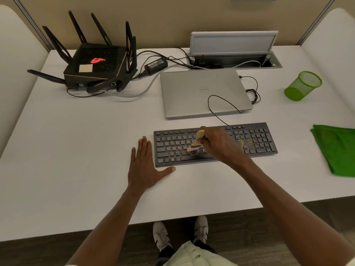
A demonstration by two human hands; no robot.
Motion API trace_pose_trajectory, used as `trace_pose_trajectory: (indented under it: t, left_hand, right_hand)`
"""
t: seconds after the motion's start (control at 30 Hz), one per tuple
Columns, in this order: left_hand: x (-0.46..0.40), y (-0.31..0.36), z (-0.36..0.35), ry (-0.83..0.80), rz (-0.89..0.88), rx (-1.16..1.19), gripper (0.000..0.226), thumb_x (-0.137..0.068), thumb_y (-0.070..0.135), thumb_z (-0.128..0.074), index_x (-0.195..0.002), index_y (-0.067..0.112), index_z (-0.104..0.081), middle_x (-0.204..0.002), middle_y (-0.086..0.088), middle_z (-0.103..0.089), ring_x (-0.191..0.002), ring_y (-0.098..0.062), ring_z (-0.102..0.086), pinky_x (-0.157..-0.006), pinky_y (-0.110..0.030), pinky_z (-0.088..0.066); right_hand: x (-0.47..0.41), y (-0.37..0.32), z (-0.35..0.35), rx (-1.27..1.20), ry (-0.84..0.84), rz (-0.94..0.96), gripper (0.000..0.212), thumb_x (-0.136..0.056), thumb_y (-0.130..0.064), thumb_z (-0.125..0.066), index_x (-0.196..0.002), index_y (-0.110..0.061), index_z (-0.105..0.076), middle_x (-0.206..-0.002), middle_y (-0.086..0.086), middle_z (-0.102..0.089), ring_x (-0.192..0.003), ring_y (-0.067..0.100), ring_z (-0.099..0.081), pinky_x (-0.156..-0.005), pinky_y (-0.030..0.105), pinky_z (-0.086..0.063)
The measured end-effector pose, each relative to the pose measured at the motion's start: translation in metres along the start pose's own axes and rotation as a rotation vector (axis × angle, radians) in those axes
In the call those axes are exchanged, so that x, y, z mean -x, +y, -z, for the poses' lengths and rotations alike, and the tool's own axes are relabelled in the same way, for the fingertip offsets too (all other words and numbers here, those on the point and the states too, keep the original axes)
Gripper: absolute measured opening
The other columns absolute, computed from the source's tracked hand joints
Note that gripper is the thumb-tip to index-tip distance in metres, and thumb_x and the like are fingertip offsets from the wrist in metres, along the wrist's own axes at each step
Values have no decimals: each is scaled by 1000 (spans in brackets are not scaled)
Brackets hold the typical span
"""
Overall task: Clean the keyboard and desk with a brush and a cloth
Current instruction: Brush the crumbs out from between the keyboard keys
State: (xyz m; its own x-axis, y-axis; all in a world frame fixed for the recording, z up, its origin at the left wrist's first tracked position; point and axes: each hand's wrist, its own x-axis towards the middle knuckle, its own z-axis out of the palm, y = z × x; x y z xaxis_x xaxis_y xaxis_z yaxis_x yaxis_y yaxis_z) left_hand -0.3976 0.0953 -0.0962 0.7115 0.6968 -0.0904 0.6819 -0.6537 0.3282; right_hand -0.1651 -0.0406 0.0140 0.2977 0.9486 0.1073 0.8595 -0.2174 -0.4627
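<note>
A black keyboard (255, 143) lies on the white desk (76, 143), with yellowish crumbs scattered on its right part, near the number pad. My right hand (221, 144) grips a small wooden-handled brush (196, 141), whose bristles touch the keys in the middle of the keyboard. My left hand (146, 166) lies flat on the desk, fingers spread, against the keyboard's left edge with the thumb along its front. A green cloth (337, 148) rests folded at the desk's right edge.
A closed silver laptop (192, 93) sits behind the keyboard, its cable looping over the lid. A black router (96, 64) with antennas stands at back left beside a power adapter (155, 64). A green mesh cup (303, 86) lies tipped at right. An open cable hatch (233, 50) sits at the back.
</note>
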Motion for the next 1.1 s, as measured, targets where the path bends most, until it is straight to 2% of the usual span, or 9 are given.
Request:
trace_pose_trajectory:
  t: [0.13,0.27,0.4,0.53,0.63,0.73,0.83,0.93,1.1]
  left_hand:
    - [0,0,0,-2,1,4,142,-64,106,-26,-163,5,-6,-170,-7,11,-157,-17,14,-127,-41,5]
    - [0,1,1,-1,2,14,144,-63,107,-25,-163,5,-7,-170,-7,10,-157,-17,13,-127,-41,4]
    - [0,2,2,3,4,11,143,-63,106,-27,-162,5,-9,-170,-7,8,-157,-17,11,-128,-42,2]
    - [0,2,3,-7,5,7,142,-64,105,-28,-162,5,-7,-170,-7,9,-157,-17,11,-128,-42,2]
    - [1,2,3,-9,6,8,142,-64,105,-30,-162,5,-6,-170,-7,10,-157,-17,12,-128,-42,2]
    - [1,2,3,-10,7,10,142,-64,105,-29,-162,6,-5,-170,-6,11,-157,-17,13,-128,-42,3]
    - [1,2,4,-3,8,21,142,-64,104,-31,-162,5,-6,-170,-6,10,-157,-17,12,-128,-43,2]
    - [1,3,4,-8,10,15,141,-64,104,-31,-162,5,-6,-170,-7,9,-157,-17,12,-128,-42,3]
    - [1,3,5,-9,9,21,141,-65,104,-32,-162,6,-5,-171,-7,10,-157,-16,13,-128,-41,4]
  right_hand:
    - [8,14,9,7,9,-16,6,-93,-7,-60,-92,-12,-64,-77,2,-69,-62,9,-56,-54,12,-34]
    - [14,27,18,8,27,-32,9,-92,-5,-61,-90,-14,-63,-75,0,-67,-63,12,-59,-55,21,-41]
    - [21,38,27,25,41,-40,10,-90,-3,-61,-87,-12,-64,-74,1,-68,-63,14,-59,-54,23,-43]
    - [27,50,36,41,46,-47,11,-88,0,-62,-87,-11,-65,-74,0,-69,-62,11,-60,-54,17,-41]
    - [33,57,44,57,61,-54,11,-87,3,-64,-87,-8,-66,-71,-3,-66,-58,6,-51,-54,8,-32]
    - [37,65,51,62,63,-63,13,-85,5,-66,-86,-8,-66,-69,-9,-61,-57,6,-52,-54,9,-34]
    - [40,72,56,61,64,-85,13,-86,4,-65,-83,-9,-65,-68,-7,-62,-57,8,-57,-54,11,-38]
    - [44,78,61,81,61,-113,15,-86,4,-64,-82,-9,-65,-66,-9,-59,-55,0,-52,-54,6,-36]
    - [50,91,71,128,89,-171,17,-83,7,-65,-81,-10,-65,-71,0,-68,-62,17,-62,-55,14,-39]
